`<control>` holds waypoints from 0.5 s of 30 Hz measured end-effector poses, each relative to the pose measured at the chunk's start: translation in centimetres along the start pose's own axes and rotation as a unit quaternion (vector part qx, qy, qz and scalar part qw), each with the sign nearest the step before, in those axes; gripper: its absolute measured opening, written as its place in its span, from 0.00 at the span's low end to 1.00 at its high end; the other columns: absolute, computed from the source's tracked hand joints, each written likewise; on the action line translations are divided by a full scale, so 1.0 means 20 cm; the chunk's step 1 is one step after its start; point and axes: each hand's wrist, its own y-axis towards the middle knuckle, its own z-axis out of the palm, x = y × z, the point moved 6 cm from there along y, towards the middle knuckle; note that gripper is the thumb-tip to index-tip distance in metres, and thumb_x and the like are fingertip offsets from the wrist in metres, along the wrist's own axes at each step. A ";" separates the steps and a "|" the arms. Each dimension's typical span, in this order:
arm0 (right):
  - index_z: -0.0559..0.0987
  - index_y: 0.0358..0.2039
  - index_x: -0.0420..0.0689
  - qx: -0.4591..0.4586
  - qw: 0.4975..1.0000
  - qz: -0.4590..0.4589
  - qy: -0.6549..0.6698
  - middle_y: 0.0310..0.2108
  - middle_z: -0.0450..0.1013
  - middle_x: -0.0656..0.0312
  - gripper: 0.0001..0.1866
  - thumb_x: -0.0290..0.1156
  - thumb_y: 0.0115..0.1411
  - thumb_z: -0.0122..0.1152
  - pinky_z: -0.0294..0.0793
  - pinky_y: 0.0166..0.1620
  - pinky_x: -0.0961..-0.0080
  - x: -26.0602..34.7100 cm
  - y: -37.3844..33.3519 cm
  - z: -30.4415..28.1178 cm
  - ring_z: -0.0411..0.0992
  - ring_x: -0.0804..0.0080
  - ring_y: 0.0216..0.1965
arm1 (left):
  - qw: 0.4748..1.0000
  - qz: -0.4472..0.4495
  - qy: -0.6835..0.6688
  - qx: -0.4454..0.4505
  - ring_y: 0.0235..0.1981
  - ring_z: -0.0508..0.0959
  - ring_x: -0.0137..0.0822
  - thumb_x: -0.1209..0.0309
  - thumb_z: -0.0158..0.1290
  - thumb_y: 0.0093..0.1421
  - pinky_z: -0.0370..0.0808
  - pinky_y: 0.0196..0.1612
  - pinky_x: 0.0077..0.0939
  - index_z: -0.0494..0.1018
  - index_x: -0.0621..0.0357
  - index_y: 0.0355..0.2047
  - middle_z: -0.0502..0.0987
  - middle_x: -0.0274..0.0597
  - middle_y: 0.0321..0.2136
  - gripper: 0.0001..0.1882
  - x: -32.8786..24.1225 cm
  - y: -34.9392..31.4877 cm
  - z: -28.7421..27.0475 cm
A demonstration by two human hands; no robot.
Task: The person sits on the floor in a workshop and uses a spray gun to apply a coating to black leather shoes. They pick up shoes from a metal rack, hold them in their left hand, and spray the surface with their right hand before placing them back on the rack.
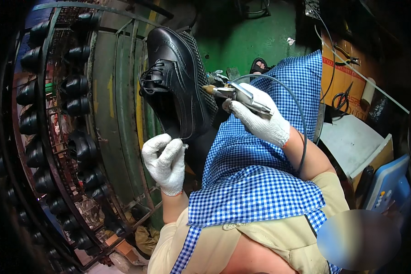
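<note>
A black lace-up leather shoe (186, 86) with a textured sole edge stands in front of me, its toe pointing away. What bears it is hidden. At its heel, my left hand (165, 162) in a white knit glove is closed in a pinch. A thin strand seems to show at the fingertips; I cannot make out what they hold. Also gloved, my right hand (262, 112) is wrapped round a metal nozzle gun (242, 97) with a lever and a brass-coloured tip. That tip points left at the shoe's sole edge, close to it. A thin grey hose (301, 123) curves round my right forearm.
Metal racks (48, 137) with many black shoes fill the left side. On the right are a cardboard box (345, 82), scissors (341, 100), pliers (347, 55), a white panel (351, 141) and a blue-and-white device (390, 182). A sandalled foot (259, 66) is on the green floor (271, 34).
</note>
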 end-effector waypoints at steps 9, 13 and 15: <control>0.79 0.40 0.41 -0.014 0.998 -0.033 -0.048 0.31 0.71 0.53 0.10 0.35 0.68 0.64 0.73 0.35 0.65 0.03 0.01 0.04 0.73 0.56 0.31 | 0.999 0.013 0.005 0.038 0.44 0.80 0.41 0.88 0.69 0.46 0.79 0.44 0.31 0.83 0.52 0.44 0.78 0.42 0.43 0.25 -0.04 0.06 -0.01; 0.79 0.39 0.41 -0.013 0.999 -0.011 -0.034 0.30 0.71 0.55 0.10 0.35 0.67 0.65 0.73 0.34 0.65 0.04 -0.03 0.04 0.73 0.57 0.30 | 0.996 0.044 0.013 0.072 0.42 0.82 0.42 0.88 0.68 0.45 0.80 0.42 0.32 0.83 0.52 0.43 0.80 0.43 0.42 0.25 -0.07 0.11 -0.03; 0.79 0.38 0.42 -0.015 1.000 -0.021 -0.012 0.28 0.71 0.56 0.10 0.35 0.66 0.66 0.72 0.33 0.66 0.05 -0.06 0.04 0.72 0.58 0.28 | 0.995 0.050 0.009 0.081 0.41 0.83 0.43 0.88 0.68 0.45 0.80 0.42 0.32 0.84 0.52 0.43 0.81 0.43 0.41 0.25 -0.07 0.12 -0.04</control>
